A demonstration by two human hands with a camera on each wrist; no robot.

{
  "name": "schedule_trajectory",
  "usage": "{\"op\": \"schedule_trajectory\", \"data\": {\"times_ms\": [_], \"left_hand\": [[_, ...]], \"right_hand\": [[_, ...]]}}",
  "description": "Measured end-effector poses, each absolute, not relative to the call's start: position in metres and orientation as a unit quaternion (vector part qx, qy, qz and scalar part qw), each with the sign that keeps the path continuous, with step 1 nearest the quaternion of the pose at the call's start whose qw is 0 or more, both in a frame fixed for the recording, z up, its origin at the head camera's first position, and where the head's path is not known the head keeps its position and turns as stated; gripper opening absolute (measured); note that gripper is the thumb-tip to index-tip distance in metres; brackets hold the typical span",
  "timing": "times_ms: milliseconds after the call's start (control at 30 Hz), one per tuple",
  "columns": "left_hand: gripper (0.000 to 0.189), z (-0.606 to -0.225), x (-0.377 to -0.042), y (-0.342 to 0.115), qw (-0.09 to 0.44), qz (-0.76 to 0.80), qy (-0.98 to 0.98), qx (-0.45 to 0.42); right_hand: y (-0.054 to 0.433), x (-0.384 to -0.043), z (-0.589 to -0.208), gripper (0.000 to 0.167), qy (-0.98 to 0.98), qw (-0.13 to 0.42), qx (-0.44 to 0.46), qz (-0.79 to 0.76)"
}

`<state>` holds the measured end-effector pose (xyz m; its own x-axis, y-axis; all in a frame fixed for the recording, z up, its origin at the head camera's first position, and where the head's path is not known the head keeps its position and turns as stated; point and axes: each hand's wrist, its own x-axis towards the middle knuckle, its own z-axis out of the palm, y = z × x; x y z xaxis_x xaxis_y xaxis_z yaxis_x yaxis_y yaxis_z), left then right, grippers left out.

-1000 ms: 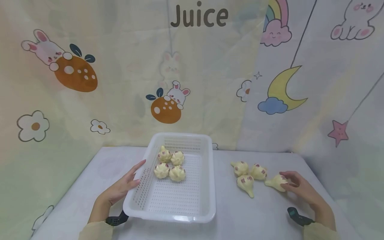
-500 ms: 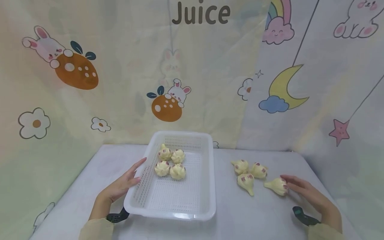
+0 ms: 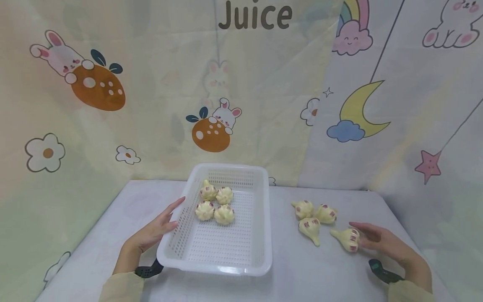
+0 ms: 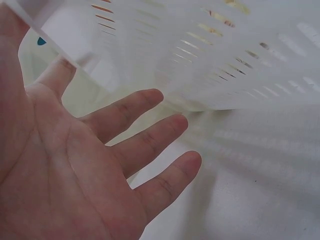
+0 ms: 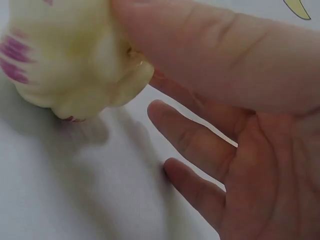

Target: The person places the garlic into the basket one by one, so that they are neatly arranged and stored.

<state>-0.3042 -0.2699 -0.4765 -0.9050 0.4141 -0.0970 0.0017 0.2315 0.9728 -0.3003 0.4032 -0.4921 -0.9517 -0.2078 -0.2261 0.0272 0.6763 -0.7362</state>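
My right hand (image 3: 388, 245) is at a garlic bulb (image 3: 349, 240) lying on the right of the table, its neck pointing left. In the right wrist view, the thumb is against or just in front of the purple-streaked bulb (image 5: 65, 65), while the other fingers reach out loosely, with no grip around it. My left hand (image 3: 151, 234) rests at the left side of a white perforated plastic basket (image 3: 266, 226). Its fingers are extended in the left wrist view, beside the slotted basket wall (image 4: 250, 45). Inside the basket, several garlic bulbs (image 3: 224, 214) sit grouped toward the back left.
Three more garlic bulbs (image 3: 310, 228) lie close together on the white table (image 3: 298, 268), between the basket and my right hand. A printed cloth with cartoon rabbits (image 3: 211, 134) hangs behind the table's back edge.
My right hand has drawn back slightly from over the garlic bulb, and its fingers have parted from it. The bulb has turned a little on the table. The left hand stays at the basket.
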Motion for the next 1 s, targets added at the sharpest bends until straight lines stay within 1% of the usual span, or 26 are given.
{"op": "schedule_trajectory", "data": {"times_ms": [133,267,400,567,833,1000], "left_hand": [[0.074,-0.476,-0.304,-0.270,0.167,0.603,0.769,0.130],[0.074,-0.475,-0.302,-0.269,0.169,0.607,0.764,0.137],[0.075,-0.474,-0.301,-0.269,0.174,0.610,0.758,0.150],[0.074,-0.473,-0.301,-0.269,0.175,0.608,0.761,0.147],[0.074,-0.473,-0.301,-0.269,0.175,0.608,0.758,0.157],[0.074,-0.475,-0.303,-0.270,0.170,0.604,0.761,0.162]], "right_hand": [[0.398,-0.301,-0.486,0.062,0.902,0.135,-0.094,-0.398],[0.396,-0.302,-0.481,0.058,0.889,0.153,-0.118,-0.415],[0.393,-0.302,-0.478,0.058,0.885,0.172,-0.124,-0.415],[0.390,-0.302,-0.476,0.058,0.885,0.191,-0.130,-0.405],[0.388,-0.304,-0.476,0.052,0.870,0.225,-0.147,-0.413],[0.384,-0.304,-0.473,0.050,0.875,0.228,-0.138,-0.405]]}}
